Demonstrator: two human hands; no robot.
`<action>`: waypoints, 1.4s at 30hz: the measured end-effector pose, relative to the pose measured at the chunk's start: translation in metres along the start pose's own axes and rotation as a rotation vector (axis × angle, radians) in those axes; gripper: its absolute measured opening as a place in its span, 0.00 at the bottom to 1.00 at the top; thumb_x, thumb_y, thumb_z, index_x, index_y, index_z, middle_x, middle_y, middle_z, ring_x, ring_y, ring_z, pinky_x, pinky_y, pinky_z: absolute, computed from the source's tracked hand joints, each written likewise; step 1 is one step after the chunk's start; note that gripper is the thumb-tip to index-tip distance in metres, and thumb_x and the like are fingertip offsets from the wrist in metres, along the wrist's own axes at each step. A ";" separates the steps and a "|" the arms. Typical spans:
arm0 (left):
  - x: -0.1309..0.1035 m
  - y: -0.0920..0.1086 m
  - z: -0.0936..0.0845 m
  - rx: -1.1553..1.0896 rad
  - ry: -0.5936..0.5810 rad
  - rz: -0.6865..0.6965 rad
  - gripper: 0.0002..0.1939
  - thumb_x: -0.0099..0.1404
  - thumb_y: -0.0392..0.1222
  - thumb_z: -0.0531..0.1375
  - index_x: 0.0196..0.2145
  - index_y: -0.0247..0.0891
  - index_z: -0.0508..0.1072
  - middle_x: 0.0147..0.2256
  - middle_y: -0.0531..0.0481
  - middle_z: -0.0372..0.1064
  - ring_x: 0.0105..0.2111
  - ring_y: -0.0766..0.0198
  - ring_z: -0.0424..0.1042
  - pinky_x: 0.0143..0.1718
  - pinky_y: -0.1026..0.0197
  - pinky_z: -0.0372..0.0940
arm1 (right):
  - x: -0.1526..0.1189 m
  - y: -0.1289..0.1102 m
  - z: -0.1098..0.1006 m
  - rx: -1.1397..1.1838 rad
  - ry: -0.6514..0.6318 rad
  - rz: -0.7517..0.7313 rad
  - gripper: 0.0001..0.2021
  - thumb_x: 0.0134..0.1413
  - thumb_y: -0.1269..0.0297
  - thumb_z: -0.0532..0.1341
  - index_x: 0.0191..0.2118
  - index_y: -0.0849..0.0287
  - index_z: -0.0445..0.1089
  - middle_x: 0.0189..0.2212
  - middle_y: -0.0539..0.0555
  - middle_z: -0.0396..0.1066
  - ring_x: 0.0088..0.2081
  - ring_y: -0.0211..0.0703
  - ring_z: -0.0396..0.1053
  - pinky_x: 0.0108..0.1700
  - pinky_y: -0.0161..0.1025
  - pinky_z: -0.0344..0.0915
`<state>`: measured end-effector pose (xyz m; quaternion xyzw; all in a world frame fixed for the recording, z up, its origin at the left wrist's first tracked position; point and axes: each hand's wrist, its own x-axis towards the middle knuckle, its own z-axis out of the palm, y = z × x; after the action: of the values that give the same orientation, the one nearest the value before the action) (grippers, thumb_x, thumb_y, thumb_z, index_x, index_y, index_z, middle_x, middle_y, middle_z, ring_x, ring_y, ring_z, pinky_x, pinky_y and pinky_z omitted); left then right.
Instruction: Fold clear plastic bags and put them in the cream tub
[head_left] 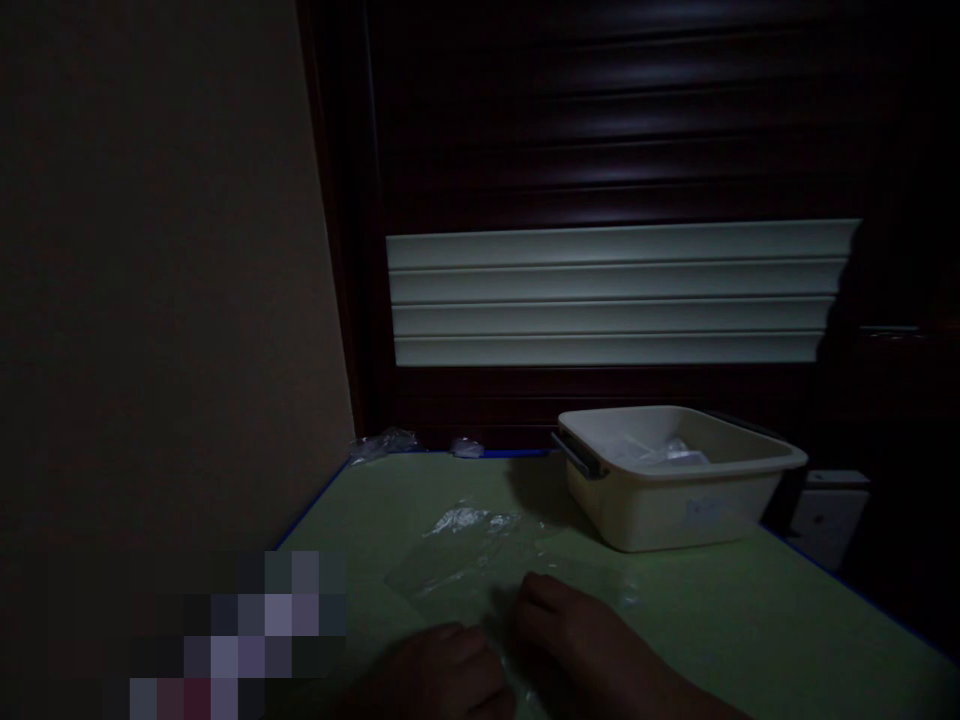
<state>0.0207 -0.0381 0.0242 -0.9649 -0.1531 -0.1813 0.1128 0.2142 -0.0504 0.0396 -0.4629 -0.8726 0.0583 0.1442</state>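
Clear plastic film (469, 550), spread on the green tabletop (720, 600), viewed from my remote station through the head camera. It lies just beyond the two hands and to the left of the cream tub (682, 515), which holds pale, shiny material (667, 452). The right hand (551, 610) is bent inward over the near part of the film, fingers curled; the left hand (457, 670) rests lower and nearer me, its fingers likewise folded. The fingertips of both are hidden, so I cannot tell whether either grips the film.

I judge the step in hand to be handling the film at its near edge. The next move, in my reading, calls for a sure pinch on that edge, both hands working together, since so thin a sheet may slide or crease.

Orientation: the visible spread appears longer from side to side than from front to back, so I take its long axis as running roughly across the table. Its near part is covered by the hands, and I can distinguish no leading end.
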 end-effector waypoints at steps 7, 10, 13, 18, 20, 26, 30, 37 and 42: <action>0.000 -0.005 0.005 -0.056 0.037 -0.097 0.11 0.59 0.38 0.68 0.29 0.38 0.67 0.27 0.57 0.68 0.28 0.68 0.66 0.27 0.65 0.58 | 0.000 0.010 -0.007 -0.059 0.002 0.168 0.10 0.55 0.76 0.55 0.32 0.60 0.73 0.33 0.56 0.72 0.30 0.40 0.70 0.27 0.33 0.54; -0.002 -0.007 0.005 -0.017 0.095 0.009 0.11 0.58 0.36 0.69 0.30 0.38 0.68 0.30 0.58 0.69 0.30 0.68 0.66 0.29 0.64 0.57 | -0.002 0.015 -0.014 -0.081 0.006 0.216 0.11 0.57 0.75 0.53 0.33 0.60 0.73 0.32 0.56 0.73 0.28 0.39 0.69 0.26 0.33 0.53; -0.003 -0.010 0.007 0.032 0.128 0.054 0.11 0.59 0.36 0.68 0.29 0.38 0.67 0.30 0.58 0.69 0.31 0.67 0.65 0.30 0.63 0.55 | -0.004 0.021 -0.016 -0.104 -0.012 0.231 0.12 0.57 0.75 0.52 0.35 0.62 0.73 0.32 0.59 0.73 0.27 0.40 0.69 0.26 0.34 0.53; -0.003 -0.019 0.019 0.110 0.169 0.050 0.07 0.64 0.41 0.62 0.33 0.36 0.69 0.27 0.54 0.67 0.27 0.65 0.64 0.31 0.60 0.56 | -0.008 0.020 -0.021 -0.033 -0.074 0.191 0.11 0.53 0.76 0.54 0.35 0.61 0.73 0.33 0.59 0.75 0.28 0.41 0.70 0.26 0.34 0.54; -0.004 -0.022 0.023 0.108 0.203 0.040 0.13 0.64 0.50 0.60 0.32 0.35 0.69 0.26 0.52 0.66 0.27 0.63 0.64 0.31 0.59 0.57 | -0.010 0.015 -0.026 0.033 -0.055 0.182 0.11 0.53 0.75 0.53 0.32 0.60 0.73 0.30 0.56 0.75 0.26 0.39 0.68 0.26 0.34 0.53; -0.004 -0.018 0.012 0.026 0.136 0.032 0.07 0.59 0.35 0.64 0.26 0.36 0.68 0.28 0.53 0.68 0.30 0.64 0.66 0.31 0.62 0.60 | -0.015 0.004 -0.035 0.451 -0.157 -0.044 0.11 0.42 0.76 0.62 0.34 0.57 0.73 0.34 0.51 0.73 0.32 0.39 0.68 0.33 0.32 0.60; -0.004 -0.011 0.005 -0.031 0.067 0.008 0.08 0.61 0.29 0.61 0.26 0.37 0.67 0.27 0.53 0.67 0.27 0.66 0.66 0.26 0.65 0.59 | -0.015 0.009 -0.031 0.608 -0.330 -0.128 0.03 0.46 0.71 0.63 0.30 0.58 0.73 0.30 0.48 0.70 0.31 0.37 0.67 0.33 0.32 0.61; -0.003 -0.010 0.001 0.024 0.021 0.069 0.09 0.63 0.32 0.61 0.26 0.36 0.66 0.27 0.53 0.66 0.27 0.67 0.64 0.23 0.65 0.57 | -0.002 0.011 -0.014 0.654 -0.455 -0.124 0.12 0.46 0.72 0.63 0.16 0.60 0.65 0.17 0.44 0.57 0.24 0.35 0.59 0.30 0.32 0.57; -0.001 -0.016 0.012 0.001 0.059 0.098 0.11 0.59 0.38 0.67 0.27 0.36 0.66 0.28 0.54 0.68 0.28 0.67 0.65 0.26 0.65 0.58 | -0.012 -0.006 -0.037 0.762 -0.407 -0.040 0.07 0.40 0.73 0.63 0.20 0.59 0.65 0.24 0.46 0.62 0.29 0.36 0.60 0.35 0.32 0.59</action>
<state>0.0176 -0.0205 0.0157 -0.9654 -0.1024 -0.2037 0.1263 0.2277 -0.0649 0.0740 -0.3386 -0.8081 0.4639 0.1308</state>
